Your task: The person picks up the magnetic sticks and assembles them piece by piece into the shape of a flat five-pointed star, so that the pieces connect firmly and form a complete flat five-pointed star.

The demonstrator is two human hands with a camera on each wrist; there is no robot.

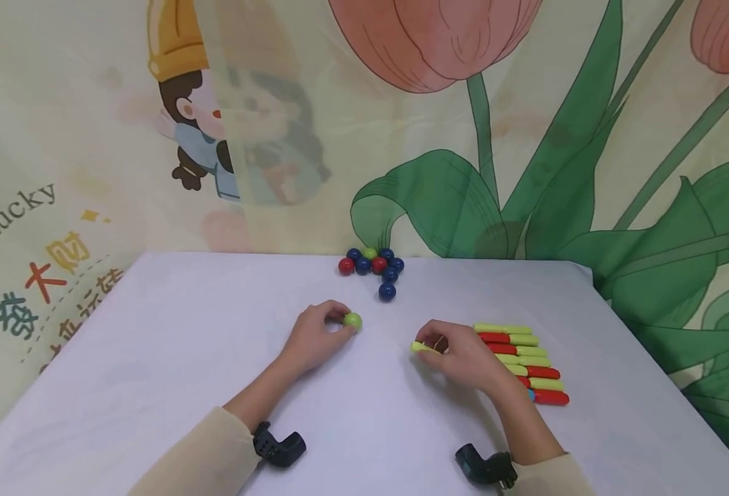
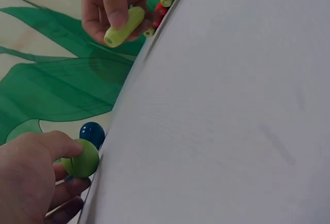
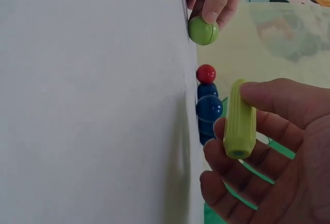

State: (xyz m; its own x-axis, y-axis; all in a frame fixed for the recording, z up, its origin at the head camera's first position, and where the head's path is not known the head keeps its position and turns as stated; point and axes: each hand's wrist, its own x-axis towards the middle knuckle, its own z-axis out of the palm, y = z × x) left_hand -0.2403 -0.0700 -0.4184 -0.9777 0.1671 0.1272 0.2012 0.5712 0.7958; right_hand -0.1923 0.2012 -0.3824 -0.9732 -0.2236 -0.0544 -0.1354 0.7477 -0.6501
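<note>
A green ball is pinched between the thumb and fingers of my left hand, low over the white table. In the right wrist view a seam line runs across this green ball. My right hand grips a short yellow-green ribbed stick, thumb on one side and fingers on the other, held above the table. A small dark hole shows in the stick's end. Beyond the hands lies a cluster of blue, red and green balls, its nearest a blue ball.
Several red and yellow-green sticks lie in a row right of my right hand, partly hidden by it. The white table ends at a printed cloth backdrop. Black wrist cameras sit on both wrists.
</note>
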